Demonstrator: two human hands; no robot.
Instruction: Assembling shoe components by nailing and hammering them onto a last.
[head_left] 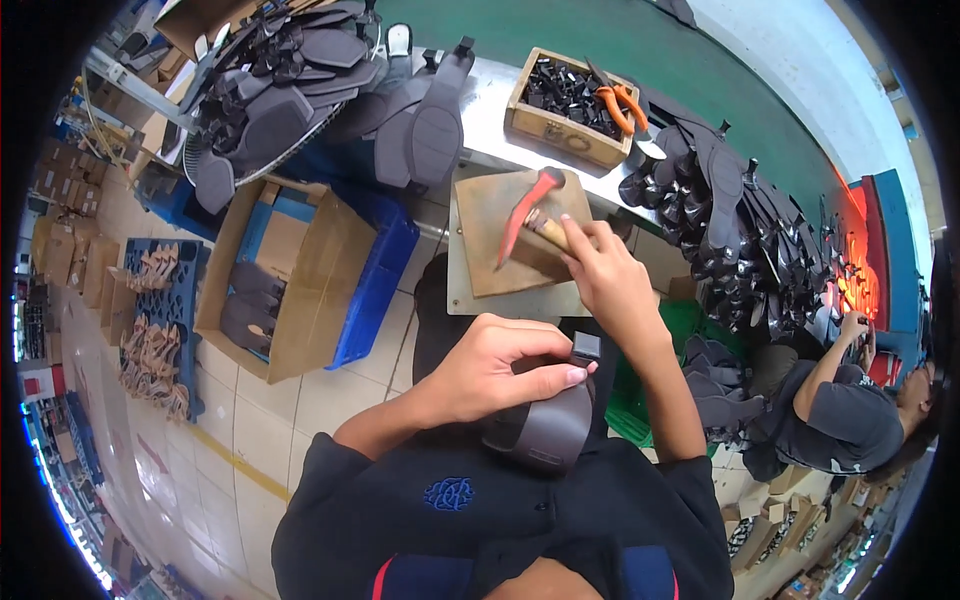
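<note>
The left hand [490, 365] is closed around a dark shoe sole [545, 425], holding it against the lap, just below the brown block [515, 235]. The right hand [600, 265] grips a red-headed hammer [525, 210], its head resting over the block. A wooden box [570, 110] of black parts sits beyond the block.

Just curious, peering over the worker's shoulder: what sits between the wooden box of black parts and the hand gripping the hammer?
In the head view, a tan work block lies between the wooden box and the right hand; the red-headed hammer hangs over it.
</note>
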